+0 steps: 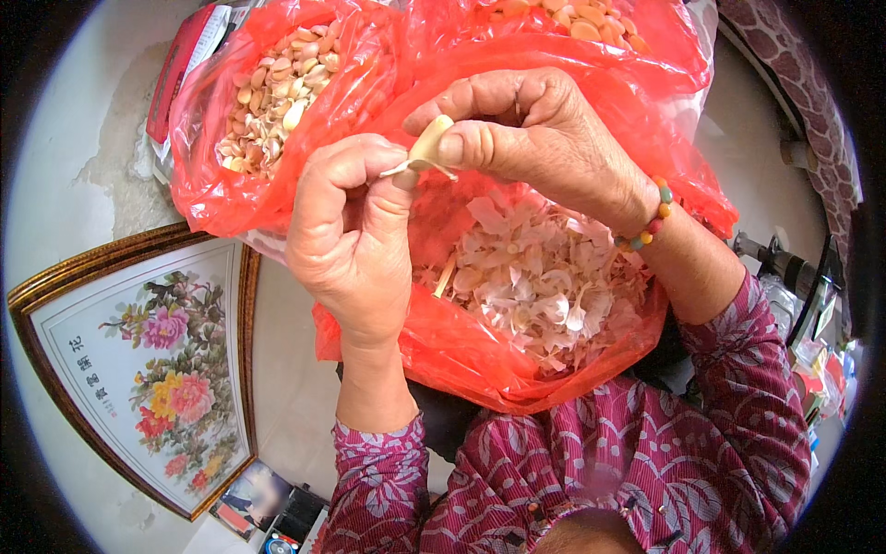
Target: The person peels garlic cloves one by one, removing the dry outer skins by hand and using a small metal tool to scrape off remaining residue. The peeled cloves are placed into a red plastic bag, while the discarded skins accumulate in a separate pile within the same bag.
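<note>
A pale garlic clove is held between my two hands, with a strip of skin loose at its lower end. My right hand pinches the clove between thumb and forefinger. At the clove's lower left, my left hand grips the garlic skin between thumb and fingertip. Below both hands, a red plastic bag lies open over my lap, full of papery garlic skins. To the upper left, another red plastic bag holds many garlic cloves, several of them pale and without skin.
Peeled cloves lie in a red bag at the top. On the left, a framed flower picture bearing writing leans near the wall. A red box stands beside the clove bag. Assorted items crowd the right edge.
</note>
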The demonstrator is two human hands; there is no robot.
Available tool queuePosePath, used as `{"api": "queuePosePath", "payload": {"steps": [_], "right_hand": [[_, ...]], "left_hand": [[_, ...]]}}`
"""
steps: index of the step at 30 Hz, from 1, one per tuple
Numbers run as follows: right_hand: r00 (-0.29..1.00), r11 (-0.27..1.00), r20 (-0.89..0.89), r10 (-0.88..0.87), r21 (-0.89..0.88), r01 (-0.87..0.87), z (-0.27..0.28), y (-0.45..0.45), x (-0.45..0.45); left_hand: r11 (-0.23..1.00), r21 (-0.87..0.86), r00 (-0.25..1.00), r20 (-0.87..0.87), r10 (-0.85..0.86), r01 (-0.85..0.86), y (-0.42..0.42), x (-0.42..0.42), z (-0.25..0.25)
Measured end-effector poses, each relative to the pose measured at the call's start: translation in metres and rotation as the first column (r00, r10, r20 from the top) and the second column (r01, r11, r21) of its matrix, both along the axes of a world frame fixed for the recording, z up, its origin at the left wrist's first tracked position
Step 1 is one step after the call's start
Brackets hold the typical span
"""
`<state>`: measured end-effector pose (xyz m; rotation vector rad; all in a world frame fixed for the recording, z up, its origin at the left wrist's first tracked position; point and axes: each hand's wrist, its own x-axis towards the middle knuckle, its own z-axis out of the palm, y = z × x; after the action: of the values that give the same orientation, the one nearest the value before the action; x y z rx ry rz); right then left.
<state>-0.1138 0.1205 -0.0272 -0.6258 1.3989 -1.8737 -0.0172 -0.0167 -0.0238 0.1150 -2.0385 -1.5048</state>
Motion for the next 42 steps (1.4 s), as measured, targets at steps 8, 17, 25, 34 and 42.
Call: {"api": "queuePosePath", "payload": {"steps": [8, 17, 25, 34, 42], "right_hand": [[0.999, 0.991, 0.005, -0.054, -0.125, 0.054, -0.007, -0.004, 0.003], [0.967, 0.999, 0.252, -0.023, -0.038, 0.034, -0.002, -0.004, 0.006], [0.690, 0.916, 0.676, 0.261, -0.398, 0.044, -0.016, -0.002, -0.004], [0.487, 0.669, 0.679, 0.549, -0.707, 0.231, -0.008, 0.008, -0.017], [0.529, 0.719, 0.656, 0.539, -0.685, 0.118, -0.008, 0.007, -0.012]], "left_hand": [[0.999, -0.047, 0.999, -0.043, -0.009, 0.007, 0.000, -0.001, -0.002], [0.899, -0.417, 0.984, -0.161, 0.075, -0.136, 0.001, -0.002, -0.005], [0.826, -0.562, 0.986, -0.119, -0.115, 0.029, 0.008, -0.003, 0.001], [0.804, -0.496, 0.944, 0.177, -0.278, 0.330, 0.011, 0.001, 0.004], [0.817, -0.465, 0.930, 0.294, -0.221, 0.341, 0.016, -0.002, -0.001]]}}
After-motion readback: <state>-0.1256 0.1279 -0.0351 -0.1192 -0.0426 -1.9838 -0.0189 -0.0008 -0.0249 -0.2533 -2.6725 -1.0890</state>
